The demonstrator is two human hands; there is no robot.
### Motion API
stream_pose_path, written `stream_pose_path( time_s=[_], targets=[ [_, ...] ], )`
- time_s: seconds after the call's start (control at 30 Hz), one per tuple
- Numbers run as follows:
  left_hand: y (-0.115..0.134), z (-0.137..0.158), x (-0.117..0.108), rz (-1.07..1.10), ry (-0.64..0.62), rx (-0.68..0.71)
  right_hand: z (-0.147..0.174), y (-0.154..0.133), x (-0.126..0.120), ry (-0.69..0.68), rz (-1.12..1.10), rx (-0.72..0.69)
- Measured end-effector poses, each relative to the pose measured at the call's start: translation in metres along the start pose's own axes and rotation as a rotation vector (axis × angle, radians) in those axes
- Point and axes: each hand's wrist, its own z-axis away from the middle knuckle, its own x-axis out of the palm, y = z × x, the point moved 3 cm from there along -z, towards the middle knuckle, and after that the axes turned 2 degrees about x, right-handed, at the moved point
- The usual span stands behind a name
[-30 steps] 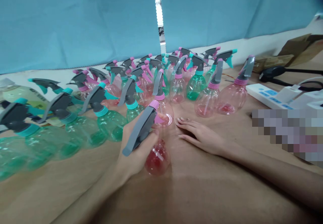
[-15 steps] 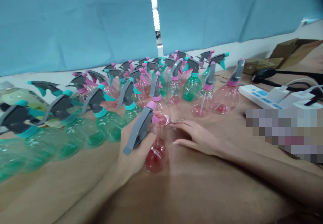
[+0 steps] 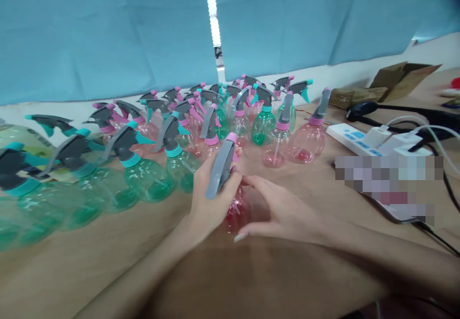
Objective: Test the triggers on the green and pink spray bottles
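Note:
My left hand (image 3: 212, 189) is wrapped round the neck of a pink spray bottle (image 3: 237, 213), below its grey and pink trigger head (image 3: 223, 165). The bottle is clear pink plastic and stands about upright over the table; a shadow hides whether its base touches. On its right side is my right hand (image 3: 287, 209), thumb and fingers spread in a curve. Its fingertips reach the bottle's upper part beside my left hand, and its thumb lies low near the base. A gap shows between palm and bottle.
Several green spray bottles (image 3: 149, 180) stand in a row at the left. More pink spray bottles (image 3: 307, 139) and green ones crowd the back. To the right lie a white power strip (image 3: 350, 134) with cables, a blurred-out flat object (image 3: 391, 189) and an open cardboard box (image 3: 402, 82).
My left hand and the held pink bottle have shifted a little right and up in view. My right hand has come in from beside the bottle to its right side.

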Motion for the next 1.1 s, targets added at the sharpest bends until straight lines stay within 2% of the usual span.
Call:
stream_pose_path(
  time_s=[0.17,0.3,0.5,0.6,0.73,0.9,1.1],
  targets=[
    [0.007,-0.011,0.026,0.086,-0.081,0.041,0.002,0.007,-0.006,0.118,0.054,0.049],
    [0.01,-0.016,0.035,0.094,-0.146,0.036,0.002,0.014,-0.014,0.163,0.081,-0.004],
    [-0.012,0.0,0.027,0.08,-0.222,-0.045,-0.001,0.026,-0.03,0.198,0.119,0.069],
    [-0.032,0.021,0.018,0.059,-0.201,-0.13,-0.008,0.032,-0.039,0.263,0.253,0.075],
    [-0.047,0.046,0.009,-0.093,-0.223,-0.185,-0.021,0.036,-0.046,0.297,0.46,0.067],
    [-0.045,0.056,0.012,-0.3,-0.358,-0.088,-0.038,0.038,-0.048,0.281,0.565,0.133],
    [-0.044,0.061,0.02,-0.479,-0.441,0.092,-0.055,0.043,-0.045,0.351,0.603,0.186]
  ],
)
